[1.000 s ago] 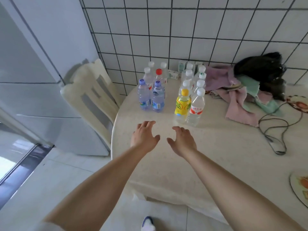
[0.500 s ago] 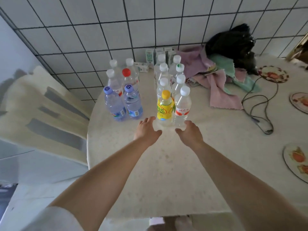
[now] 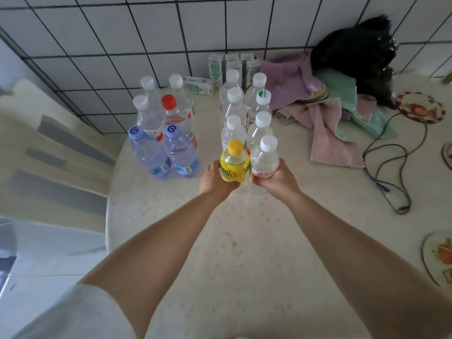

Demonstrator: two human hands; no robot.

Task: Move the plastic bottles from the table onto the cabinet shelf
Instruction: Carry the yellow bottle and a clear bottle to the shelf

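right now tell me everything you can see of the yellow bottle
The yellow bottle is a small clear plastic bottle with a yellow screw cap and a yellow wrap label with green lettering. It stands upright at the front of the right cluster on the table, against a white-capped bottle. The left hand grips its lower body.

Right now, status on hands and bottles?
Left hand grips yellow bottle. Right hand grips white-capped bottle. Both on table. Nothing blocking.

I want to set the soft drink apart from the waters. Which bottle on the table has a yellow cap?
The yellow-capped bottle, front of the right-hand cluster, gripped by the left hand. It alone has a yellow label; the others are clear or bluish.
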